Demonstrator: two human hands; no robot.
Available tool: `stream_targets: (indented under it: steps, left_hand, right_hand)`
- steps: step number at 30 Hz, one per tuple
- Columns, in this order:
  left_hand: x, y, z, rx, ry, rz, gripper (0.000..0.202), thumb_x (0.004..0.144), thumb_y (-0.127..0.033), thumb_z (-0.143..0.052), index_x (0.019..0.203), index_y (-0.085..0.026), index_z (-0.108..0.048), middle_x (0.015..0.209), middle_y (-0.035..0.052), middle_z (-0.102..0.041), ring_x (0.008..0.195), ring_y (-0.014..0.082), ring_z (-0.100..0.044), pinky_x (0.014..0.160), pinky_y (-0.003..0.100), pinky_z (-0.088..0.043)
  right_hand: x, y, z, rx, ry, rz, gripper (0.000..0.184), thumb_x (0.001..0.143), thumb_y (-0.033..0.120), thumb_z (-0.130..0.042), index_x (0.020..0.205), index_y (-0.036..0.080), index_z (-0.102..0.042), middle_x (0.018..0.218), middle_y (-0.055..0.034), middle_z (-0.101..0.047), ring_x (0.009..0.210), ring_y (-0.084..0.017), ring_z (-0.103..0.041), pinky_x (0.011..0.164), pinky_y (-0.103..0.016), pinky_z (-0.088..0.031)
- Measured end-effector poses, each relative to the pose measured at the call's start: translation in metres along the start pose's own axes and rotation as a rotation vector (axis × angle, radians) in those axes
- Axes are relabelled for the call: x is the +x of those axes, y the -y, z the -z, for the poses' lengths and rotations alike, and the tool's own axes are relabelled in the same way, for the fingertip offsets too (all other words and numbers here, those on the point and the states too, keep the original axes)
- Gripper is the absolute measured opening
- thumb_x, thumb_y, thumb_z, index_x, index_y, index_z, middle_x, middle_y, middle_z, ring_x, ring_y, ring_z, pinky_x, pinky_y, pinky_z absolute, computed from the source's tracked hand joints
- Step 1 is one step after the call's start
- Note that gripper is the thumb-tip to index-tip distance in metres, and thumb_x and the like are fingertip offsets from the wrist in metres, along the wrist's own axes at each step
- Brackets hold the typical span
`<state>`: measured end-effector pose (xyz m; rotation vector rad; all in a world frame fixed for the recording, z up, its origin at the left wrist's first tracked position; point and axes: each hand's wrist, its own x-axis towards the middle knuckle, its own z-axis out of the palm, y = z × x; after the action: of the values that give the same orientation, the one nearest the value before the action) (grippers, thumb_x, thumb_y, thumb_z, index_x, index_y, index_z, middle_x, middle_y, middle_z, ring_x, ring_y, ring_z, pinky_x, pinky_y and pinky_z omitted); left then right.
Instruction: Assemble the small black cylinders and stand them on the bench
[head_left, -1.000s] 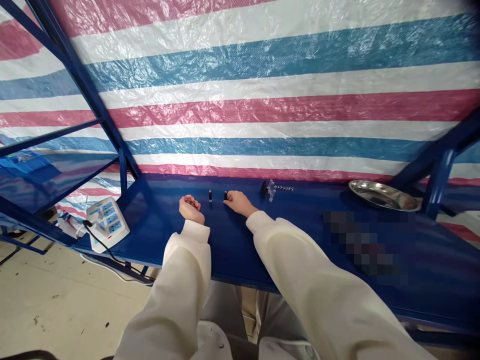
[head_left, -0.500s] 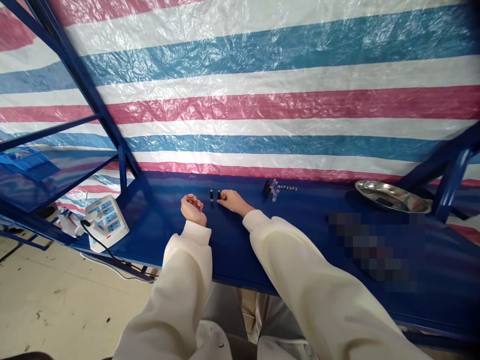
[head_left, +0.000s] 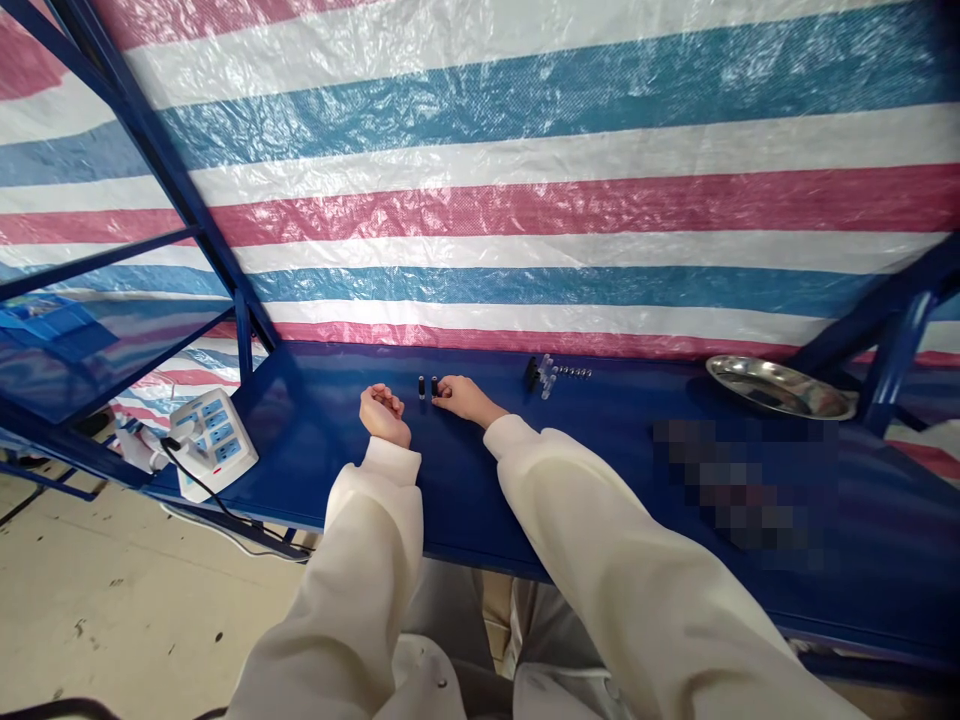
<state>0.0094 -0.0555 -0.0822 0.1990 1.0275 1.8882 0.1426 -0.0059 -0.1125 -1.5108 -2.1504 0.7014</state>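
Two small black cylinders with a pale band stand upright, side by side, on the blue tabletop. My right hand [head_left: 459,396] pinches the right-hand black cylinder [head_left: 434,385] between thumb and fingers. The left-hand black cylinder [head_left: 421,388] stands a small gap away, touched by neither hand. To its left, my left hand [head_left: 384,412] is turned palm inward with its fingers curled. Whatever lies inside those fingers, if anything, is hidden. Right of my right hand are several small clear pieces [head_left: 547,375], a black piece [head_left: 532,373] and a row of small shiny metal parts [head_left: 576,372].
An oval metal tray [head_left: 780,412] sits at the far right, near a blue frame post. A blurred-out patch covers something in front of it. On the left edge stands a white power strip [head_left: 217,470] with a black cord. Striped plastic sheeting [head_left: 525,210] hangs behind the table.
The black cylinder in my right hand has come slightly closer to the other one. My left hand keeps its curled pose, and the view has shifted a little.
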Motion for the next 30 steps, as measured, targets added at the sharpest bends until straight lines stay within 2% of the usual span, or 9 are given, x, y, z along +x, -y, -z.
stream_targets:
  steps: [2,6,8,11,14,17,20,24,30]
  left_hand:
    - [-0.002,-0.002,-0.002,0.027,0.010,-0.071,0.018,0.081,-0.024,-0.036,0.066,-0.017,-0.043,0.054,-0.0055,-0.039,0.036,0.0044,-0.030,0.041,0.022,-0.020]
    - [-0.017,0.001,-0.004,0.188,0.181,-0.436,0.026,0.085,-0.036,-0.042,0.069,-0.017,-0.050,0.055,-0.0037,-0.043,0.041,0.0059,-0.034,0.043,0.021,-0.025]
    - [-0.029,0.009,-0.005,0.343,0.386,-0.559,0.024,0.084,-0.039,-0.047,0.076,-0.018,-0.057,0.059,-0.0015,-0.049,0.048,0.0081,-0.042,0.049,0.021,-0.033]
    - [-0.050,0.030,-0.007,0.696,0.828,-0.613,0.027,0.083,-0.034,-0.051,0.105,-0.020,-0.060,0.079,0.0049,-0.061,0.072,0.0148,-0.055,0.070,0.026,-0.044]
    - [-0.065,0.051,-0.016,1.172,1.085,-0.711,0.055,0.083,-0.027,-0.049,0.136,-0.021,-0.038,0.113,0.0112,-0.059,0.099,0.0218,-0.054,0.088,0.035,-0.042]
    - [-0.072,0.068,-0.032,1.593,0.995,-0.760,0.069,0.084,-0.025,-0.045,0.146,-0.019,-0.015,0.127,0.0150,-0.050,0.110,0.0270,-0.049,0.089,0.041,-0.040]
    - [-0.074,0.083,-0.049,1.773,0.927,-0.821,0.070,0.087,-0.027,-0.041,0.148,-0.020,-0.005,0.132,0.0159,-0.045,0.111,0.0279,-0.048,0.088,0.042,-0.040]
    - [-0.075,0.102,-0.062,1.855,0.924,-0.927,0.067,0.089,-0.028,-0.036,0.148,-0.022,-0.006,0.136,0.0144,-0.042,0.112,0.0282,-0.046,0.088,0.043,-0.039]
    - [-0.068,0.121,-0.065,1.960,0.925,-0.925,0.056,0.092,-0.026,-0.028,0.147,-0.024,-0.017,0.141,0.0127,-0.039,0.115,0.0284,-0.044,0.089,0.044,-0.038]
  right_hand:
    - [-0.010,0.001,0.008,0.017,-0.019,-0.007,0.023,0.077,0.023,-0.064,0.098,0.015,-0.063,0.080,-0.0026,-0.069,0.074,-0.013,-0.062,0.068,-0.021,-0.042]
    - [-0.042,-0.008,0.037,-0.046,-0.116,-0.044,0.024,0.080,0.027,-0.060,0.101,0.016,-0.063,0.087,-0.0060,-0.070,0.077,-0.015,-0.063,0.070,-0.023,-0.043]
    - [-0.061,-0.020,0.054,-0.121,-0.099,-0.084,0.015,0.084,0.025,-0.054,0.084,0.017,-0.067,0.079,-0.0057,-0.070,0.073,-0.015,-0.063,0.067,-0.023,-0.042]
    - [-0.085,-0.044,0.075,-0.208,-0.047,-0.276,0.022,0.085,0.028,-0.052,0.072,0.017,-0.066,0.066,-0.0062,-0.067,0.066,-0.017,-0.063,0.063,-0.025,-0.042]
    - [-0.098,-0.065,0.082,-0.322,-0.179,-0.526,0.022,0.084,0.032,-0.054,0.081,0.015,-0.067,0.086,-0.0124,-0.069,0.082,-0.022,-0.065,0.067,-0.028,-0.043]
    - [-0.102,-0.078,0.079,-0.327,-0.276,-0.614,0.029,0.084,0.039,-0.053,0.094,0.015,-0.065,0.096,-0.0157,-0.067,0.091,-0.026,-0.064,0.073,-0.032,-0.044]
    - [-0.101,-0.085,0.074,-0.310,-0.321,-0.611,0.034,0.084,0.041,-0.054,0.102,0.013,-0.062,0.101,-0.0172,-0.065,0.096,-0.026,-0.062,0.076,-0.033,-0.045]
    - [-0.097,-0.088,0.070,-0.282,-0.368,-0.555,0.037,0.083,0.042,-0.056,0.104,0.012,-0.061,0.106,-0.0160,-0.064,0.101,-0.026,-0.060,0.080,-0.032,-0.044]
    - [-0.091,-0.087,0.066,-0.272,-0.393,-0.539,0.034,0.083,0.040,-0.055,0.103,0.013,-0.061,0.106,-0.0150,-0.064,0.100,-0.025,-0.060,0.079,-0.032,-0.043]
